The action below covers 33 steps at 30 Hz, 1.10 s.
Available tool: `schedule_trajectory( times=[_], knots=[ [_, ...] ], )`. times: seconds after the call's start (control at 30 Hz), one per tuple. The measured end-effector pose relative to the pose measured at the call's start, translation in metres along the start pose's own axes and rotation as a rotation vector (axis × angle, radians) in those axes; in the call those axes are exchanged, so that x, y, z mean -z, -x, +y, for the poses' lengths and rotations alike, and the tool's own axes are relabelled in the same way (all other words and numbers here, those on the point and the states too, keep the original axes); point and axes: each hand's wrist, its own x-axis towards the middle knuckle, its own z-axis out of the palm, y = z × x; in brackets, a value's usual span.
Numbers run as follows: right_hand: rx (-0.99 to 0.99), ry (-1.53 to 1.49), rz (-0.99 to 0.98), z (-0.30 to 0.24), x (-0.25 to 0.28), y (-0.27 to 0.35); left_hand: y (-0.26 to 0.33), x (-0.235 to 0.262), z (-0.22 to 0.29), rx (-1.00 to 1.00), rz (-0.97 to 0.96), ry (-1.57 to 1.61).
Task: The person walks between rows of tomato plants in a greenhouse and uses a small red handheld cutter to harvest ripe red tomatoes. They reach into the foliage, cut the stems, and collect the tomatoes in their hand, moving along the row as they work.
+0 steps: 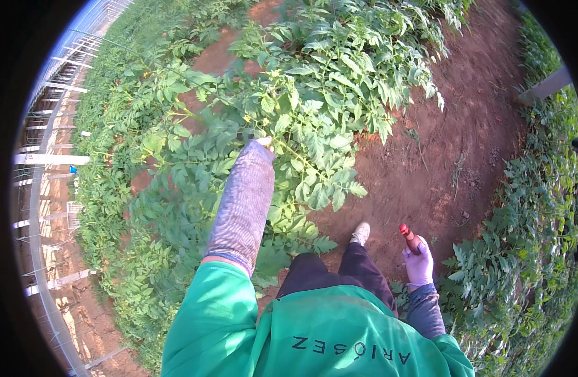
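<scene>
My left arm, in a grey striped sleeve, reaches forward into a leafy tomato plant [314,119]. Only a small part of my left hand [264,142] shows past the cuff, among the leaves and stems. Its fingers are mostly hidden, so I cannot tell what they touch. Small yellow flowers [247,118] sit just beyond it. Low on the right, my right hand [419,264], in a pale purple glove, is closed round a small dark red bottle [412,244] with a bright red nozzle. The nozzle points up and slightly left, away from the plants.
A reddish dirt path [458,144] runs ahead between the plant rows. On the right stands another row of green plants [509,251], with a pale post [546,85] in it. White posts [53,159] and wires line the far left. My shoe [360,233] rests on the path.
</scene>
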Motion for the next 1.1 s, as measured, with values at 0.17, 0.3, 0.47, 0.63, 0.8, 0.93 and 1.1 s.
schedule_trajectory(
  times=[0.17, 0.3, 0.47, 0.63, 0.8, 0.93, 1.1],
  knots=[
    [0.008, 0.002, -0.004, -0.023, 0.008, -0.008, 0.014, 0.036, -0.060, -0.030, -0.178, 0.208],
    [-0.007, -0.012, 0.096, -0.015, -0.001, -0.016, 0.066, 0.054, -0.061, -0.054, -0.074, 0.753],
    [-0.053, -0.034, 0.067, 0.007, -0.032, -0.022, -0.004, 0.073, -0.089, 0.125, -0.085, 0.330],
    [-0.078, -0.048, 0.167, 0.044, -0.048, -0.022, -0.081, 0.036, -0.073, 0.222, -0.223, 0.039],
    [-0.093, -0.080, 0.217, 0.076, -0.054, -0.018, -0.111, 0.008, -0.065, 0.271, -0.268, -0.038],
    [-0.059, -0.097, 0.261, 0.089, -0.068, -0.020, -0.121, -0.011, -0.065, 0.296, -0.286, -0.095],
    [-0.012, -0.151, 0.228, 0.084, -0.090, -0.027, -0.116, -0.027, -0.065, 0.258, -0.271, -0.199]
  ],
)
